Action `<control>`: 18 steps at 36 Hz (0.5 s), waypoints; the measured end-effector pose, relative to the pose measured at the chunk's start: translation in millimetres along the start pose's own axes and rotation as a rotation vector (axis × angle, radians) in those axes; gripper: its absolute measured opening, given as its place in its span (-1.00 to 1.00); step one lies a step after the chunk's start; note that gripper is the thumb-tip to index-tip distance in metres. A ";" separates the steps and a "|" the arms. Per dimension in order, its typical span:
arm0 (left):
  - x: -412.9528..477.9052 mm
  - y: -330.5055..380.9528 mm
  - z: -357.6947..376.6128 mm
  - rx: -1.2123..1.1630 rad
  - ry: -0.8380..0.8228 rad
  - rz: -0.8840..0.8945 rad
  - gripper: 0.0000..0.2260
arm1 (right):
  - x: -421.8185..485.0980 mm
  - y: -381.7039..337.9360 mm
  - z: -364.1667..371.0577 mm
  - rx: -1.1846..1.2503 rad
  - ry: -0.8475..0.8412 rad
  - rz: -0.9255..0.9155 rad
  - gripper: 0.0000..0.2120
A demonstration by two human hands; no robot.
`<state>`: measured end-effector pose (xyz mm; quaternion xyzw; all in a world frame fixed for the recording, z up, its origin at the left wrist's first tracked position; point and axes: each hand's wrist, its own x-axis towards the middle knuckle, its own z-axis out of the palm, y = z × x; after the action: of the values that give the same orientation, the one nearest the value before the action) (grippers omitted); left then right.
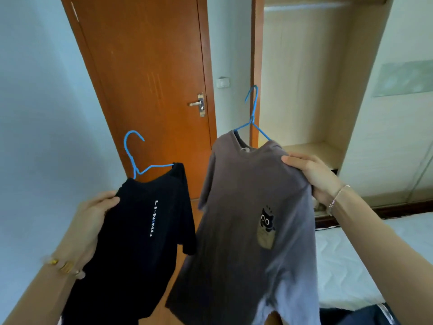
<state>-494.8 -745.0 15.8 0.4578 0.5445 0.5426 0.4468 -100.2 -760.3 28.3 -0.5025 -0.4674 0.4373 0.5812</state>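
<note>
My left hand (90, 221) grips the shoulder of a black T-shirt (140, 231) with white lettering, which hangs on a blue wire hanger (134, 156). My right hand (311, 174) grips the shoulder of a grey-brown T-shirt (246, 219) with a cat print on its pocket. This shirt hangs on a second blue wire hanger (253, 113), held higher than the first. Both shirts are up in front of me, side by side and apart.
A shut orange wooden door (145, 78) with a metal handle (198, 103) stands straight ahead. An open beige wardrobe (304, 90) is to its right. A bed with a pale mattress (351, 266) lies at the lower right. A pale wall runs along the left.
</note>
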 end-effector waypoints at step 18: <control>238.7 -54.0 257.7 -0.004 -0.272 -0.098 -0.78 | 250.1 87.6 -75.1 -0.050 0.241 0.107 -0.84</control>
<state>-285.6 -463.0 -38.8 0.4991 0.4994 0.4541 0.5434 15.5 -519.0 -37.1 -0.5899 -0.3775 0.3922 0.5963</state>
